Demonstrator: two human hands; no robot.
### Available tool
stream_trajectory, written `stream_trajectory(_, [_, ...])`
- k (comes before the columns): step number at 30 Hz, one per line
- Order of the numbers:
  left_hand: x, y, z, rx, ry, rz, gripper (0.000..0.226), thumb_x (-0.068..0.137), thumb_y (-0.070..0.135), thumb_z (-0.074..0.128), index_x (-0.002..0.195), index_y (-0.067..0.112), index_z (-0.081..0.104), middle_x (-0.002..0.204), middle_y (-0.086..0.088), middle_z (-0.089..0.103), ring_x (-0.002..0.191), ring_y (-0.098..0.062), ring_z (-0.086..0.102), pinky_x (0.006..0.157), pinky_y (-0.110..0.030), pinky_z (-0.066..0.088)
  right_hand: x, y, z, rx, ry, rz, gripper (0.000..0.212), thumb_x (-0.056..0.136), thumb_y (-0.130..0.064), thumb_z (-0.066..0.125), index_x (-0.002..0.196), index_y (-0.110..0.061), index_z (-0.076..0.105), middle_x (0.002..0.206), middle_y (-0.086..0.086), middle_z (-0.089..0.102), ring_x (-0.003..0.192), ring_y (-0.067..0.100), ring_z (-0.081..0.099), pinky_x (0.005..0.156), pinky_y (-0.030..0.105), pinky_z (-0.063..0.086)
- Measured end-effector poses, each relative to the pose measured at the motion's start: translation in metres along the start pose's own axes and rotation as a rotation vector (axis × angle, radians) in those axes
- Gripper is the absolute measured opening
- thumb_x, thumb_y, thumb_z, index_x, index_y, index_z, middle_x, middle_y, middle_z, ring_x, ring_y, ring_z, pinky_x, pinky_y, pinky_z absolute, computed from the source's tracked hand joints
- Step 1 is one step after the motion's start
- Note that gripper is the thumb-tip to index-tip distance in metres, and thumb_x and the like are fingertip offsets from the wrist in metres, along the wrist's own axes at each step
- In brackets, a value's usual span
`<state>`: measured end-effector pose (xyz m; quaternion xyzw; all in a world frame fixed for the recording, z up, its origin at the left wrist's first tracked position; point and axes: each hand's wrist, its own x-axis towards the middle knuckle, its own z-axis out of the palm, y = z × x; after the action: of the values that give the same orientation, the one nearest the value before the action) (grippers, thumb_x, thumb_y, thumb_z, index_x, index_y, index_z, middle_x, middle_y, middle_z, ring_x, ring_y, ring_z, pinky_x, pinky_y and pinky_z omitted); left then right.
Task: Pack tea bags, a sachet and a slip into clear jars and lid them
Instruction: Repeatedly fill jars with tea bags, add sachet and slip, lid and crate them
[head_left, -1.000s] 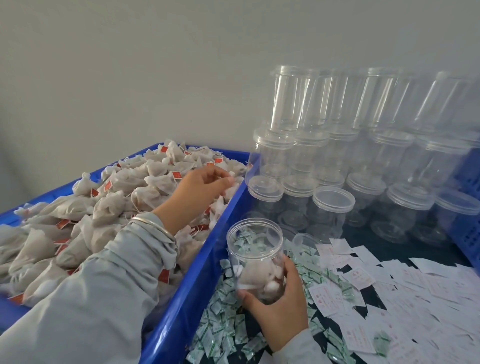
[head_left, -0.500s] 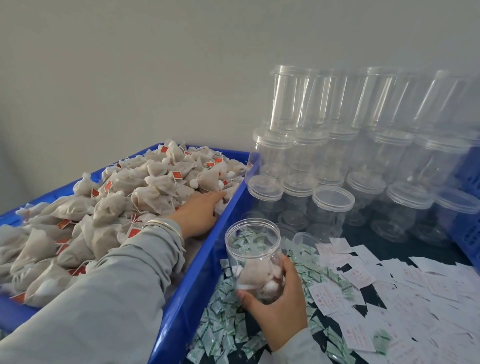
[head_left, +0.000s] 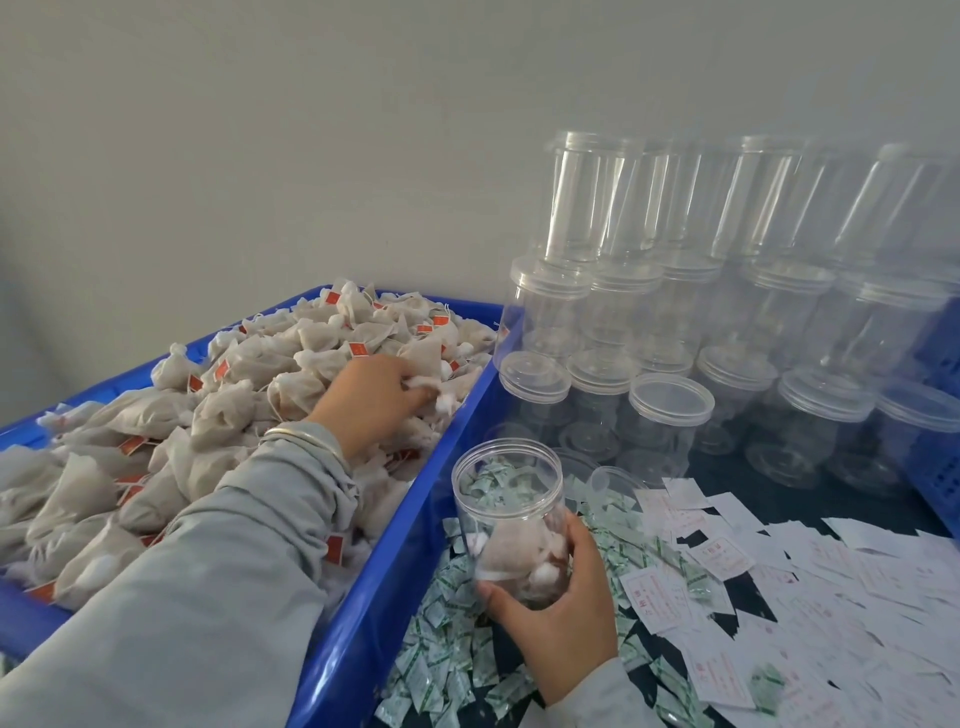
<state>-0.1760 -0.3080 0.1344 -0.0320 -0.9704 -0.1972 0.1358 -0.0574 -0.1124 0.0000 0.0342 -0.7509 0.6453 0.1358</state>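
- i see my right hand (head_left: 558, 618) wrapped around the open jar (head_left: 511, 519), a few tea bags inside, above the sachets (head_left: 447, 670).
- my left hand (head_left: 376, 400) pinches a tea bag (head_left: 423, 383) in the blue crate (head_left: 410, 551).
- slips (head_left: 779, 597) lie right of the sachets.

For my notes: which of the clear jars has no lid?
The jar gripped by the right hand: open-topped, holding tea bags. The stacked jars behind all carry lids.

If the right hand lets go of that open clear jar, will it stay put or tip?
Probably tippy: the open clear plastic jar is tall, looks light, holds few tea bags, and sits over loose green-and-white sachets. The right hand steadies it.
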Motion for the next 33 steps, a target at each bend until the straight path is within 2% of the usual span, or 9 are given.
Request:
stream_trajectory(5, [-0.005, 0.017, -0.016, -0.535, 0.134, -0.086, 0.034, 0.095, 0.039, 0.052, 0.080, 0.012, 0.066, 0.044, 0.007, 0.052, 0.033, -0.001, 0.040, 0.037, -0.014, 0.034, 0.001, 0.001, 0.001, -0.009, -0.009, 0.001, 0.094, 0.049, -0.023, 0.092, 0.120, -0.047, 0.035, 0.123, -0.026, 0.044, 0.120, 0.004, 0.046, 0.105, 0.032, 0.039])
stream_trajectory(9, [-0.016, 0.028, -0.024, -0.904, -0.078, 0.009, 0.031, 0.092, 0.033, 0.057, 0.064, 0.026, 0.069, 0.044, 0.005, 0.050, 0.033, -0.003, 0.035, 0.035, -0.013, 0.029, 0.001, 0.002, 0.002, 0.012, 0.002, 0.012, 0.088, 0.049, -0.022, 0.092, 0.110, -0.053, 0.037, 0.122, -0.026, 0.044, 0.118, 0.003, 0.046, 0.103, 0.028, 0.039])
stream_trajectory(14, [-0.025, 0.035, -0.025, -1.003, -0.333, 0.135, 0.019, 0.068, 0.042, 0.069, 0.076, 0.026, 0.075, 0.057, 0.001, 0.058, 0.040, -0.005, 0.040, 0.037, -0.012, 0.033, 0.002, 0.004, 0.003, 0.031, 0.013, 0.031, 0.091, 0.047, -0.027, 0.091, 0.114, -0.052, 0.036, 0.127, -0.017, 0.047, 0.121, 0.008, 0.048, 0.105, 0.039, 0.042])
stream_trajectory(20, [-0.030, 0.042, -0.025, -0.983, -0.352, 0.133, 0.024, 0.071, 0.028, 0.067, 0.091, 0.014, 0.069, 0.072, 0.001, 0.069, 0.044, -0.003, 0.049, 0.040, -0.012, 0.037, 0.003, 0.005, 0.004, 0.018, 0.006, 0.030, 0.099, 0.045, -0.028, 0.091, 0.130, -0.035, 0.040, 0.128, -0.007, 0.051, 0.120, 0.013, 0.051, 0.102, 0.041, 0.044])
stream_trajectory(22, [-0.031, 0.044, -0.027, -0.976, -0.321, 0.104, 0.018, 0.077, 0.025, 0.066, 0.091, 0.013, 0.068, 0.067, 0.004, 0.068, 0.042, -0.002, 0.048, 0.039, -0.012, 0.037, 0.003, 0.006, 0.004, 0.015, 0.012, 0.026, 0.098, 0.047, -0.023, 0.092, 0.130, -0.033, 0.041, 0.127, -0.006, 0.051, 0.118, 0.013, 0.052, 0.100, 0.038, 0.046])
stream_trajectory(26, [-0.021, 0.037, -0.022, -0.851, -0.065, -0.030, 0.008, 0.087, 0.024, 0.065, 0.083, 0.018, 0.067, 0.057, 0.009, 0.065, 0.040, 0.000, 0.050, 0.039, -0.011, 0.039, 0.003, 0.005, 0.003, 0.021, 0.009, 0.029, 0.098, 0.047, -0.023, 0.092, 0.131, -0.032, 0.042, 0.127, -0.008, 0.051, 0.117, 0.012, 0.053, 0.100, 0.039, 0.046])
stream_trajectory(29, [-0.008, 0.022, -0.012, -0.507, 0.179, -0.068, 0.009, 0.091, 0.020, 0.060, 0.087, 0.026, 0.065, 0.077, 0.009, 0.067, 0.058, 0.000, 0.056, 0.047, -0.007, 0.041, 0.003, 0.005, 0.003, 0.021, 0.008, 0.036, 0.101, 0.049, -0.022, 0.092, 0.135, -0.028, 0.041, 0.129, -0.007, 0.050, 0.119, 0.013, 0.051, 0.101, 0.041, 0.045])
stream_trajectory(31, [-0.005, 0.012, -0.005, -0.276, 0.138, -0.044, 0.019, 0.094, 0.017, 0.053, 0.108, 0.024, 0.063, 0.098, 0.010, 0.065, 0.075, -0.002, 0.057, 0.057, -0.006, 0.040, 0.002, 0.005, 0.003, 0.019, 0.006, 0.031, 0.101, 0.049, -0.022, 0.092, 0.136, -0.027, 0.040, 0.129, -0.007, 0.051, 0.120, 0.013, 0.051, 0.101, 0.041, 0.045])
stream_trajectory(33, [-0.003, 0.004, 0.004, -0.080, 0.020, 0.009, 0.033, 0.092, 0.015, 0.050, 0.125, 0.020, 0.056, 0.121, 0.003, 0.060, 0.099, -0.013, 0.058, 0.077, -0.016, 0.042, 0.002, 0.003, 0.003, 0.017, 0.003, 0.026, 0.100, 0.049, -0.022, 0.092, 0.135, -0.027, 0.041, 0.128, -0.007, 0.051, 0.119, 0.013, 0.052, 0.101, 0.041, 0.045])
